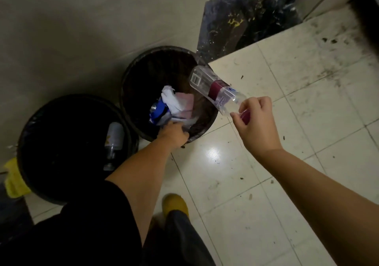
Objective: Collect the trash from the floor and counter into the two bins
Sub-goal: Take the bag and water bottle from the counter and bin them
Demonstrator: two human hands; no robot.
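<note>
Head view: my right hand point(257, 122) pinches the neck end of an empty plastic bottle point(215, 90), fingers closed around its red cap. The bottle tilts out over the rim of the right bin point(131, 68), base leading. My left hand point(174, 135) reaches into that bin, closed on the crumpled wrappers point(174, 105); exact finger position cannot be told. The left bin point(30, 122), just beside it, already holds another bottle point(113, 140).

Risk: the bottle overhangs the rim. Released now, it may strike the edge and bounce onto the tiled floor point(266, 173). It may also land on my left hand.
</note>
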